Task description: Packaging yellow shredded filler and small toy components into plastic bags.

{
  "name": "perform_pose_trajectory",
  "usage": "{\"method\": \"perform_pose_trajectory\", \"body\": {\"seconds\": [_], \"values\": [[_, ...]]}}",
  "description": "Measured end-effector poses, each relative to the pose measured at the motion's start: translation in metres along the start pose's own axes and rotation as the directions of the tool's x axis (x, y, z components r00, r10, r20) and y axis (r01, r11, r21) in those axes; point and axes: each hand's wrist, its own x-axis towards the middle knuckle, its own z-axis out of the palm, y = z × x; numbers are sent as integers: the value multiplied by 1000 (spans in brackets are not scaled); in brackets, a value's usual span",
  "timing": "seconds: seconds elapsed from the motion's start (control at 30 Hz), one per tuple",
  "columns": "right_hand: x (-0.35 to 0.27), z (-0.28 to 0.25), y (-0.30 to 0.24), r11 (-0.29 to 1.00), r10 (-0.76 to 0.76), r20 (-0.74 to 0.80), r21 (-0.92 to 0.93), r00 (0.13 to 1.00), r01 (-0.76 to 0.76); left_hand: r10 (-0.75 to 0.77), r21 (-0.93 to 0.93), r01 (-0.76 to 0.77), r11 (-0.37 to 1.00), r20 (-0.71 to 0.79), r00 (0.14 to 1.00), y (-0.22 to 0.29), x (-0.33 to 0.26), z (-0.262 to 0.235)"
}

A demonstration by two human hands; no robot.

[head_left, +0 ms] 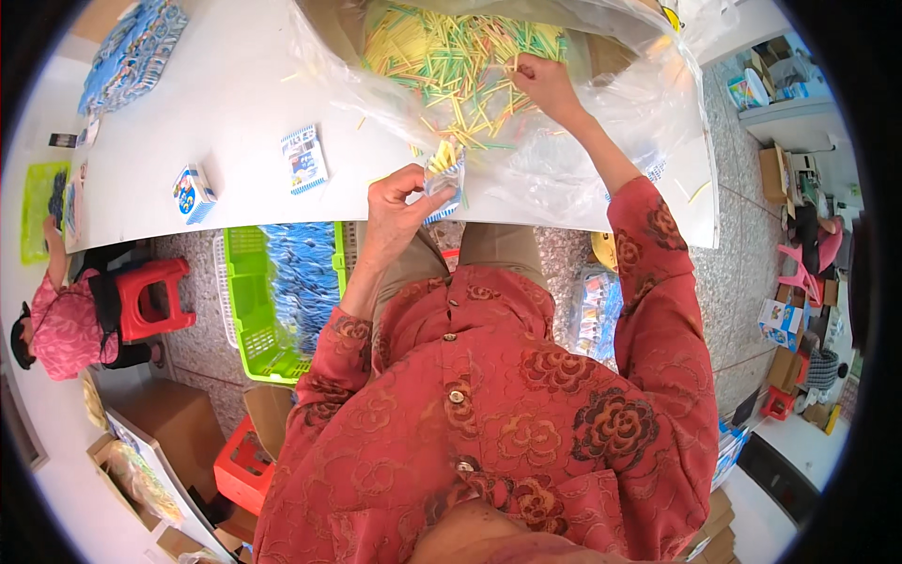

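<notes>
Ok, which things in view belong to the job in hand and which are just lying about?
In the job:
small packet, in the left hand
coloured sticks, at the right hand
clear plastic around them
likely the blue-and-white packet nearby

Seemingly just lying about:
red stool
brown cardboard box
white tub, right

Worn on the head, a fisheye camera looks steeply down past a red shirt (526, 376) to the hands (395, 209) and tabletop (244, 85). Its view is near yet wide.

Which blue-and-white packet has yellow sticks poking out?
The packet in the left hand: yellow sticks show at its top. None show on the flat packet or thicker pack on the table.
</notes>
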Motion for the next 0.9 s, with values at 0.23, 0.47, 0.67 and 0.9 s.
{"method": "perform_pose_trajectory", "body": {"seconds": [0.23,0.47,0.67,0.9], "values": [[-24,-51,-37,618,78,68,780,995,-102,-28,10,28,1000,9,1000,-3,7,8],[-57,-72,-89,332,-31,266,912,963,-241,-15,52,14,999,14,1000,-2,14,13],[-64,-70,-103,488,-86,367,826,926,-282,27,143,-31,989,29,999,-1,14,7],[-65,-64,-119,577,-110,343,786,933,-221,126,240,-141,960,76,989,5,14,9]]}}
